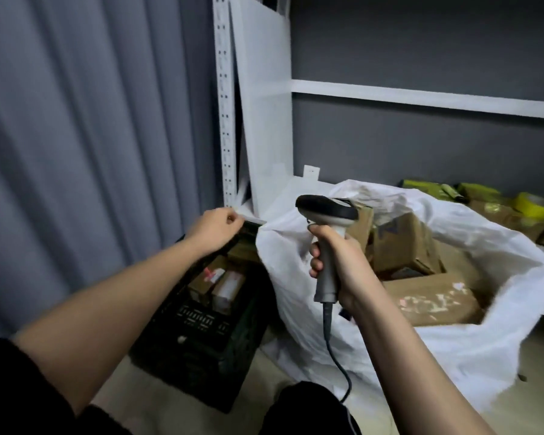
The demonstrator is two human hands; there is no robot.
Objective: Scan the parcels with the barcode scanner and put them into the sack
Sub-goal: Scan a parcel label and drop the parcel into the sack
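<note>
The scanner (327, 243) is gripped upright by the right hand (336, 268), fingers wrapped round its grey handle, its dark head raised above the sack's near edge and its cable hanging down. The white sack (471, 350) is spread open on the floor beside the shelf (264, 120), and brown parcels (418, 246) are seen lying inside it. The left hand (214, 229) is held over the black crate (201, 356), fingers curled; whether anything is pinched cannot be told. More parcels (220, 284) are held in the crate, just left of the sack. Yellow tape (536, 207) is seen on the shelf behind.
</note>
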